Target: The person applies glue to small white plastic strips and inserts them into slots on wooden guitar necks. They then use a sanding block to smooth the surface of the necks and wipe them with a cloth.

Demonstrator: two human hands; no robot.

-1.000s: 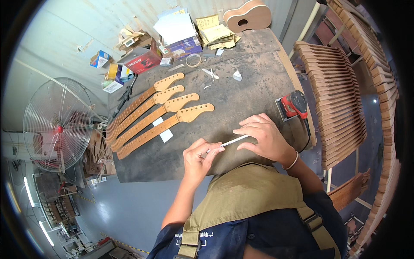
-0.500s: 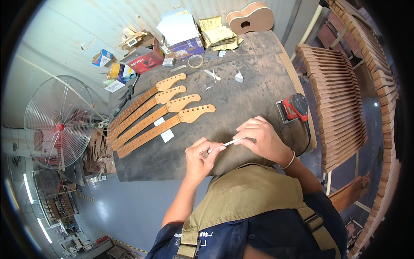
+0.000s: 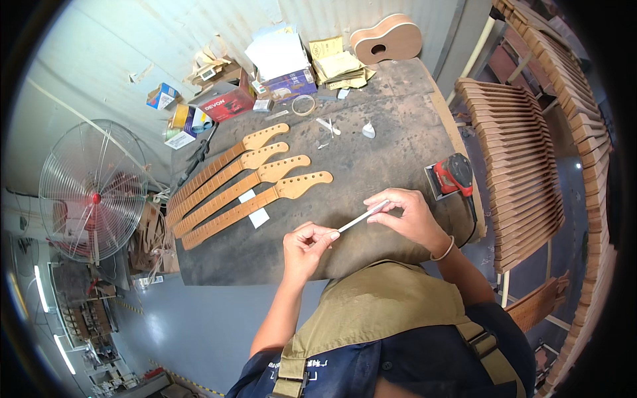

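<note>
Low in the frame's middle, the left hand [image 3: 306, 247] and right hand [image 3: 406, 215] each pinch one end of a thin white strip [image 3: 361, 216] over the dark workbench [image 3: 371, 159] — seemingly checking it before fitting, which calls for steady alignment. Four guitar necks [image 3: 245, 186] lie left of centre; a red sander [image 3: 454, 176] sits right, nothing blocking.

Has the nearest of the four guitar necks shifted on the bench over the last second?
No. The nearest guitar neck lies as before beside the white paper slip, parallel to the other three necks.
</note>
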